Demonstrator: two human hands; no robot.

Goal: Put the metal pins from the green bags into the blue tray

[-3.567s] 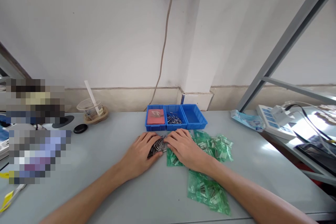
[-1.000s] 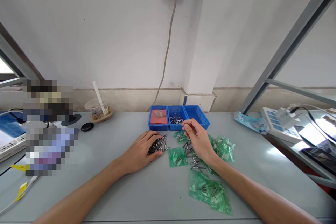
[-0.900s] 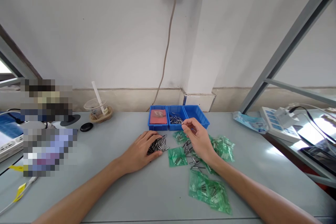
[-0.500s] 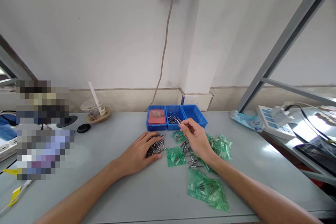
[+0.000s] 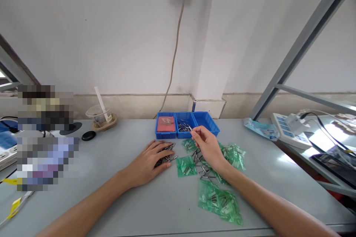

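The left hand (image 5: 151, 161) is laid palm down on the tabletop (image 5: 155, 207), its fingers loosely spread and unclenched over a pile of metal pins (image 5: 163, 160); the pile is partly covered, with a few pin ends left showing past the fingertips. The right hand (image 5: 207, 146) is held raised, and a single pin (image 5: 190, 128) is pinched between its thumb and forefinger, its length mostly hidden. Just beyond those pinching fingers, the middle blue tray (image 5: 184, 135) is seen, with more pins lying in it. To the left of it, and beyond the left fingers, a pink packet (image 5: 166, 126) is held in another blue tray (image 5: 166, 136). Beneath the right hand, loose pins (image 5: 206, 173) are scattered beside and among green bags. Between the two sets of fingers, a small green bag (image 5: 186, 166) is placed flat; nearer than the right fingers, a larger green bag (image 5: 221, 202) is laid, with pieces visible inside. Well to the left of the left fingers, a plastic cup (image 5: 97, 114) is stood on a brown holder (image 5: 107, 125).
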